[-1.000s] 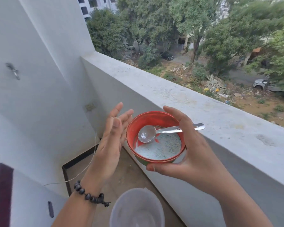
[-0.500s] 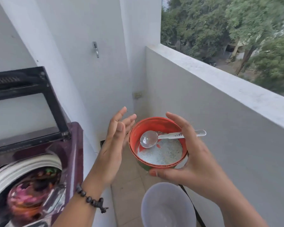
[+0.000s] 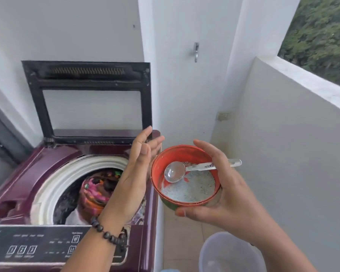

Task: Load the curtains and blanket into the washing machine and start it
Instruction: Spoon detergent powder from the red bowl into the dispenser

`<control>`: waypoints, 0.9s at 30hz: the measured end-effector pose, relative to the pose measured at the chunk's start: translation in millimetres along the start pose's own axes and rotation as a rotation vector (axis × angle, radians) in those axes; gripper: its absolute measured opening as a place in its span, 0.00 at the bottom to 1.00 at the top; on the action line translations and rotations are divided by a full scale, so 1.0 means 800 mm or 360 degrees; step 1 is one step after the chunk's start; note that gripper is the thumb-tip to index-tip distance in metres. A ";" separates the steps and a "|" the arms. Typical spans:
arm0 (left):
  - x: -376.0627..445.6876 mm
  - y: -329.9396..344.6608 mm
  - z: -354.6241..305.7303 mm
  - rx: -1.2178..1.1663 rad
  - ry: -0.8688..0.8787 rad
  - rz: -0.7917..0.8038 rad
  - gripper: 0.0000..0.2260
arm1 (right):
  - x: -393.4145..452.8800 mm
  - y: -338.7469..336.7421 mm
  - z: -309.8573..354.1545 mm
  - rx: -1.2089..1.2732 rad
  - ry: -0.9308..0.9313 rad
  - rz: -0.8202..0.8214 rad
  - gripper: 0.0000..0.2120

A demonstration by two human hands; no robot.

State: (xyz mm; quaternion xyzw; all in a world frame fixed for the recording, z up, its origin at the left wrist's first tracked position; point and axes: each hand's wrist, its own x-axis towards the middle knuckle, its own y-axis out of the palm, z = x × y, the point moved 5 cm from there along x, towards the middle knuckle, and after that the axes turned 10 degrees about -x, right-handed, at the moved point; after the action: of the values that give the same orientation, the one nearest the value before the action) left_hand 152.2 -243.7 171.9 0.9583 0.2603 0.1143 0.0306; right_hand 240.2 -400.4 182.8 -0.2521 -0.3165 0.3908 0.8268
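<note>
Detergent held ready beside the loaded washer

Right hand (image 3: pixel 222 191) grips the tub (image 3: pixel 185 195) level, retaining powder and spoon (image 3: pixel 174 171); left hand (image 3: pixel 134 173), fingers straight, hovers centre frame above the washing machine (image 3: pixel 37 173), laundry (image 3: pixel 98 191) already inside, lower left.

Home balcony: washing machine (image 3: pixel 47 173) beside a white parapet (image 3: pixel 302 107).

White-painted balcony walls (image 3: pixel 86 32) in soft daylight; metal hook (image 3: pixel 196 52) fixed on rear wall; low parapet (image 3: pixel 294 122) at right, green treetops (image 3: pixel 322 32) beyond; beige tiled floor (image 3: pixel 182 242) below; small wall socket (image 3: pixel 223 116) near corner.
</note>
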 end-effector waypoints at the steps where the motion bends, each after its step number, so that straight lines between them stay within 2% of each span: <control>1: -0.002 -0.008 0.000 0.0015 -0.0004 -0.0033 0.32 | 0.008 0.005 0.001 0.0008 -0.0025 0.0024 0.50; 11: 0.003 -0.088 -0.007 0.0128 0.0012 -0.0428 0.28 | 0.103 0.058 0.010 0.0136 -0.0328 0.0272 0.50; 15: 0.012 -0.097 -0.007 0.0133 0.0003 -0.0534 0.30 | 0.133 0.069 0.006 0.0175 -0.0417 0.0339 0.50; 27: -0.020 -0.129 0.003 0.0178 -0.0020 -0.0821 0.30 | 0.167 0.117 0.009 0.0315 -0.0494 0.0518 0.49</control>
State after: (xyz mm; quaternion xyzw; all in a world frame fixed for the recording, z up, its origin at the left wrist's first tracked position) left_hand 88.2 -162.7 153.8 0.8611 0.5018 0.0822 0.0075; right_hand 255.3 -238.5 168.9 -0.1544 -0.3550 0.5820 0.7152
